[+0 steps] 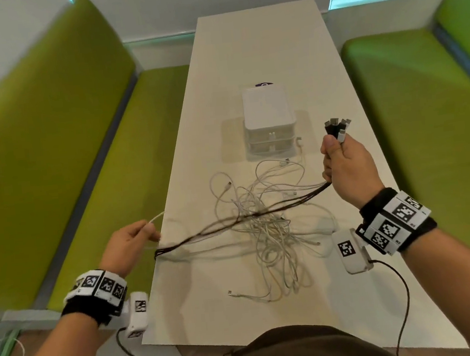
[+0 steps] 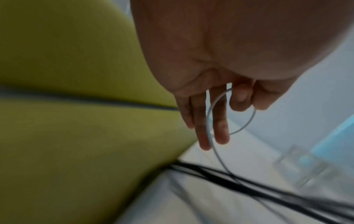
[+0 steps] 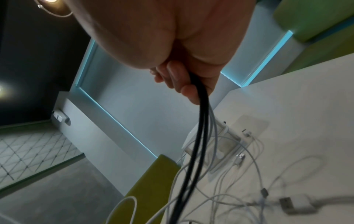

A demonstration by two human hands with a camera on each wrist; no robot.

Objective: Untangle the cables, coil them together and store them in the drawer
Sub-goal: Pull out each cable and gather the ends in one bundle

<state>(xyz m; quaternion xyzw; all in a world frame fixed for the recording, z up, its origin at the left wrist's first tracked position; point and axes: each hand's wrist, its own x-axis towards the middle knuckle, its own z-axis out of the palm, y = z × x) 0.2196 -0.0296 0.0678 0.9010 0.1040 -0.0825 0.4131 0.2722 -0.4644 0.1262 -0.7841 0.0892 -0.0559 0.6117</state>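
A tangle of white cables (image 1: 264,218) lies on the white table (image 1: 244,55) in front of a small clear drawer unit (image 1: 269,127). My right hand (image 1: 342,163) is raised at the right and grips a bundle of black cables (image 1: 232,221) with one white one, their plugs (image 1: 337,128) sticking up above the fist; the bundle (image 3: 197,136) hangs taut towards the left table edge. My left hand (image 1: 136,240) is beyond the table's left edge and pinches a thin white cable (image 2: 212,121) that loops between its fingers (image 2: 220,130).
Green upholstered benches (image 1: 58,138) flank the table on both sides. A white charger block (image 3: 298,204) lies among the white cables near the right. A loose white plug (image 1: 231,292) rests near the table's front edge.
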